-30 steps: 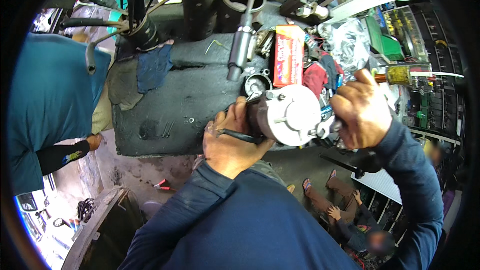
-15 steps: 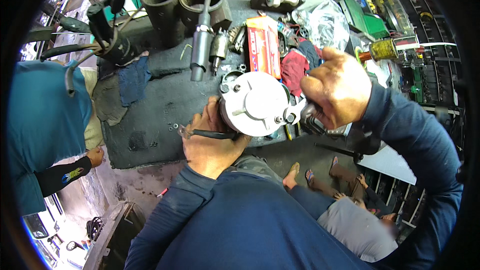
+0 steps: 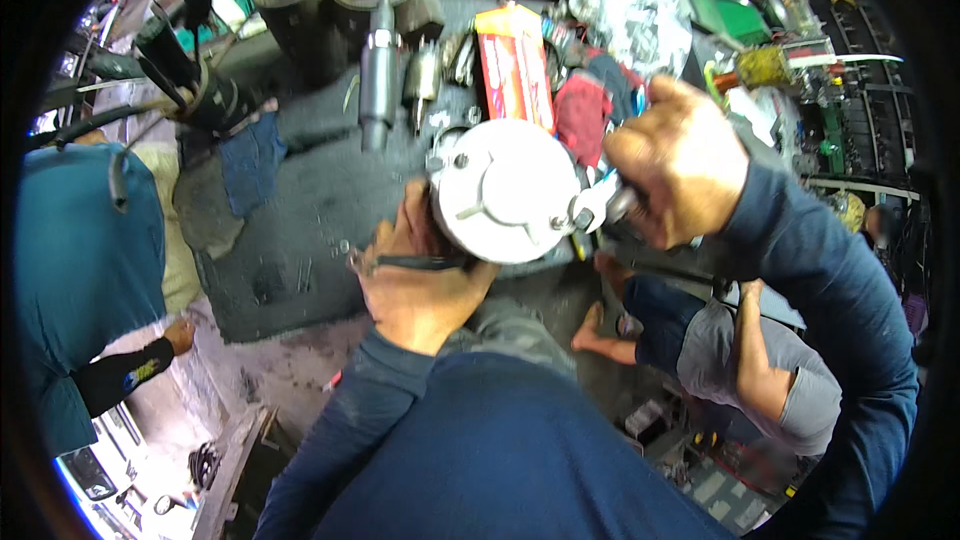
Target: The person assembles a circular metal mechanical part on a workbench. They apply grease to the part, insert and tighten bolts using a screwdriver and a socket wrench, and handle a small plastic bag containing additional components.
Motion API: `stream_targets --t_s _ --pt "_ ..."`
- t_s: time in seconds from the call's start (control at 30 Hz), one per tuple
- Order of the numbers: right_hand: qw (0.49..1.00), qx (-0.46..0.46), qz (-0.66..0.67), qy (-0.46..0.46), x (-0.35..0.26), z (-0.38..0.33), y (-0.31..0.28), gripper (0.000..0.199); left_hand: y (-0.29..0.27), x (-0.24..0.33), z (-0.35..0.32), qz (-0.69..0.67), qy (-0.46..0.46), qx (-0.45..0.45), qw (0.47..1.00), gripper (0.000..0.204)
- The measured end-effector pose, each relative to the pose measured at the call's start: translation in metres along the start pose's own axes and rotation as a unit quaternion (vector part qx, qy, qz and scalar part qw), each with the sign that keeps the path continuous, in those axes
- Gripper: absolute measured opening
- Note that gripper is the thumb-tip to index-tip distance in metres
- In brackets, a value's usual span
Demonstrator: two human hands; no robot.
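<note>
A round white motor housing [image 3: 508, 202] with bolts around its rim stands upright at the near edge of the bench. My left hand [image 3: 420, 295] wraps round its lower left side, and a short black cable [image 3: 420, 262] with a metal lug crosses over that hand. In my closed right hand [image 3: 680, 165] is a silver wrench [image 3: 597, 202]; its jaw sits at the bolt on the housing's right edge. Most of the wrench handle is hidden by the fist. Just behind the housing lies a red and white carton [image 3: 515, 65].
A dark bench [image 3: 290, 240] holds a red cloth [image 3: 582, 118], a grey socket tool [image 3: 379, 80], a small armature [image 3: 422, 80] and two metal cylinders [image 3: 290, 10]. A person in a teal shirt [image 3: 90, 240] stands left; another in grey [image 3: 750, 360] is low at the right.
The view has shifted slightly, and the bench things appear a little higher and further left. Both hands keep their hold. The person at the lower right has changed posture.
</note>
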State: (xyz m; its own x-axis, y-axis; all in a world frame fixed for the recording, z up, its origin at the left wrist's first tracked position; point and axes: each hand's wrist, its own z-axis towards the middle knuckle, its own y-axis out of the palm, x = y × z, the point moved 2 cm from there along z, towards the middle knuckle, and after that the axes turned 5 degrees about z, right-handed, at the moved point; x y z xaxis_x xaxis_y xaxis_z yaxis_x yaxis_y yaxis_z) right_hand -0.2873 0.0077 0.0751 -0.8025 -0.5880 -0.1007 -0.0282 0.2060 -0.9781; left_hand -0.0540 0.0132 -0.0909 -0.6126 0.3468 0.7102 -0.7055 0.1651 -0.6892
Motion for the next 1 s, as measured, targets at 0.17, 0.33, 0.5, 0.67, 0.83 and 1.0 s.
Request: stream_targets --t_s 0.17,0.33,0.5,0.67,0.83,1.0 --pt "0.999 0.003 -0.051 -0.009 -0.003 0.001 0.000 0.028 0.005 -0.005 -0.010 -0.026 -0.018 -0.023 0.999 0.078" --pt "0.999 0.005 -0.002 0.043 -0.010 -0.012 0.013 0.030 0.002 -0.008 -0.010 -0.020 0.010 -0.028 0.999 0.078" --pt "0.990 0.071 -0.009 0.126 -0.047 -0.027 0.019 0.037 -0.023 0.001 -0.006 0.015 -0.030 -0.134 0.990 0.090" --pt "0.939 0.048 0.223 0.258 -0.104 -0.043 0.027 0.040 -0.029 0.009 -0.007 0.137 0.048 -0.054 0.988 0.097" --pt "0.980 0.145 0.098 0.093 -0.055 -0.047 -0.001 0.033 -0.025 -0.008 0.003 0.130 0.085 -0.074 0.985 0.104" --pt "0.987 0.091 -0.053 -0.122 0.029 0.028 -0.026 0.033 -0.023 -0.013 0.000 0.121 0.070 -0.072 0.988 0.105"
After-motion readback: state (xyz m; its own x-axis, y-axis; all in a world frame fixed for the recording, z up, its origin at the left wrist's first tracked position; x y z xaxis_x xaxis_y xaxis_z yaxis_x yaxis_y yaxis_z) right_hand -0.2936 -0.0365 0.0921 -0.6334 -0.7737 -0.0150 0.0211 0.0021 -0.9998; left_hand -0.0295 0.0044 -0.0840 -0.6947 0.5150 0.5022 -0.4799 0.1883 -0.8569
